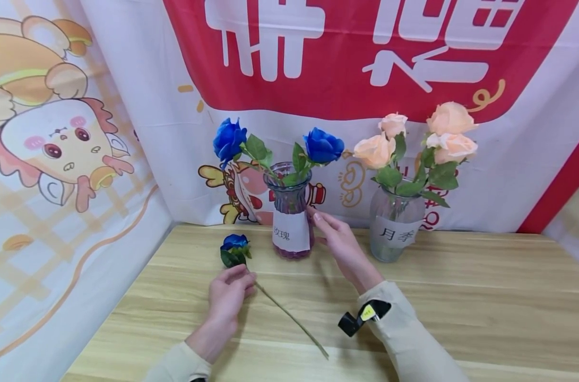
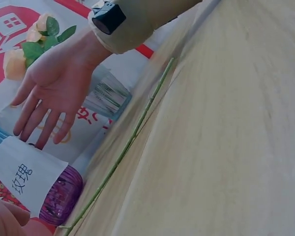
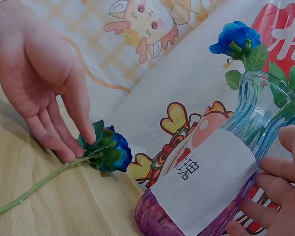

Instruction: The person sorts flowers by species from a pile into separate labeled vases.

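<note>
A blue rose (image 1: 235, 243) with a long green stem (image 2: 130, 140) lies on the table. My left hand (image 1: 228, 297) is over the stem just below the bloom, fingers loosely extended, and in the right wrist view its thumb and fingertips are right at the leaves (image 3: 94, 140). My right hand (image 1: 342, 246) has its fingers stretched out against the right side of a ribbed glass vase (image 1: 293, 201). This vase is bluish above and purple at the base, with a white paper label (image 1: 289, 232). Two blue roses (image 1: 323, 145) with green leaves stand in it.
To the right stands a second clear glass vase (image 1: 387, 254), labelled too, holding several peach roses (image 1: 450, 118). A printed cloth (image 1: 337, 90) hangs behind the wooden table (image 1: 485, 297), and another cartoon-patterned cloth (image 1: 127, 201) hangs at the left.
</note>
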### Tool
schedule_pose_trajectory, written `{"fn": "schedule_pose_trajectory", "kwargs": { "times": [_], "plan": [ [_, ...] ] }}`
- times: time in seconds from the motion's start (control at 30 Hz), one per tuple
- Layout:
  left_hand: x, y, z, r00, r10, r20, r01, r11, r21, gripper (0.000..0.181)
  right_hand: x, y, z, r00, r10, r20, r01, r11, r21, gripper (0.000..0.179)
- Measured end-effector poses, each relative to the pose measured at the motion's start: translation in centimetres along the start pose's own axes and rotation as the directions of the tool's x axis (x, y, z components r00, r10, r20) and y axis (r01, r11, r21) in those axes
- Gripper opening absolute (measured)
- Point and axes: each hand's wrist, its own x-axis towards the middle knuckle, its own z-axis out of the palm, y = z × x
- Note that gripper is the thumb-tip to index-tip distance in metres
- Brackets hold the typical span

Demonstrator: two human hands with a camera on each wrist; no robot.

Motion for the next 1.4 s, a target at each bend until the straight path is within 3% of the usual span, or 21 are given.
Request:
{"fn": "schedule_pose_trajectory", "kwargs": {
  "times": [0.23,0.43,0.57,0.8,0.9,1.03,1.13,1.4],
  "plan": [
    [0.7,-0.6,0.4,0.997,0.054,-0.050,-0.041,0.975,0.220,0.062,0.2,0.0,0.1,1.000,-0.001,0.002,0.001,1.000,0.007,0.053],
    [1.9,-0.4,0.3,0.995,0.059,-0.086,-0.030,0.953,0.301,0.065,0.2,-0.1,0.1,1.000,-0.017,0.010,0.017,1.000,0.012,0.053],
    [2.7,-0.3,0.1,0.993,0.079,-0.092,-0.038,0.924,0.381,0.061,0.2,-0.1,0.0,1.000,-0.025,0.010,0.025,1.000,0.015,0.053],
    [3.4,-0.3,-0.1,0.991,0.122,-0.051,-0.081,0.864,0.496,0.059,0.1,0.0,0.0,1.000,-0.027,0.010,0.027,1.000,0.016,0.053],
    [3.6,-0.3,-0.2,0.990,0.127,-0.055,-0.085,0.872,0.482,0.055,0.1,0.0,0.0,1.000,-0.022,0.008,0.022,1.000,0.010,0.053],
    [3.7,-0.3,-0.4,0.993,0.104,-0.060,-0.071,0.915,0.396,0.052,0.1,0.0,0.0,1.000,-0.008,0.004,0.008,1.000,0.005,0.053],
    [3.8,-0.3,-0.3,0.995,0.091,-0.051,-0.067,0.935,0.348,0.054,0.1,0.0,-0.1,1.000,-0.001,0.000,0.001,1.000,0.000,0.053],
    [4.2,-0.2,-0.2,0.995,0.077,-0.063,-0.050,0.936,0.350,0.052,0.0,0.0,-0.2,1.000,0.004,0.008,-0.004,1.000,-0.001,0.054]
  ]
}}
